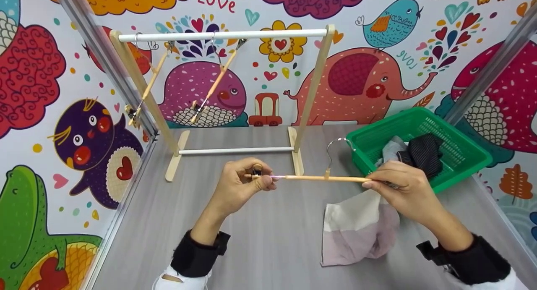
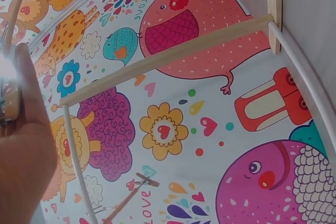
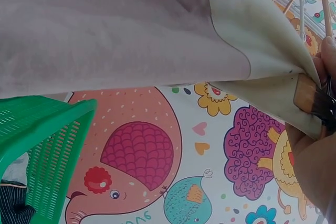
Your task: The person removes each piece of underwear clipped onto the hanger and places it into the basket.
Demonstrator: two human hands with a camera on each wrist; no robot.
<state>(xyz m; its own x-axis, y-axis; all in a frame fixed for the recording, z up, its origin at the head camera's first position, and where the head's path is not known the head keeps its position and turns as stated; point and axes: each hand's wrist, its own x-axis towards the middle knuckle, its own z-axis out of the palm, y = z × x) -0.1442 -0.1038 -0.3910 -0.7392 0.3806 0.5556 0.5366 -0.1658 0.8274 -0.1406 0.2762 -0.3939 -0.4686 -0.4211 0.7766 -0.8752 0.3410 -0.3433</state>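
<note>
A wooden clip hanger (image 1: 310, 178) with a metal hook is held level in front of me in the head view. My left hand (image 1: 241, 185) pinches its left end at the clip. My right hand (image 1: 405, 191) grips the right end. From there hangs a pale pink garment (image 1: 358, 241) with a cream band. In the right wrist view, the right-hand clip (image 3: 305, 94) bites a corner of the garment's cream band, and the band's other end hangs free. The left wrist view shows my left hand (image 2: 26, 150) at its edge; glare hides the fingertips' contact.
A wooden rack (image 1: 312, 97) with a white top rail stands at the back left. Two bare clip hangers (image 1: 151, 82) hang from it. To the right, a green basket (image 1: 465, 155) holds a black striped cloth (image 1: 426, 153) and a grey cloth (image 1: 394, 147). Patterned walls enclose the grey tabletop (image 1: 251, 248).
</note>
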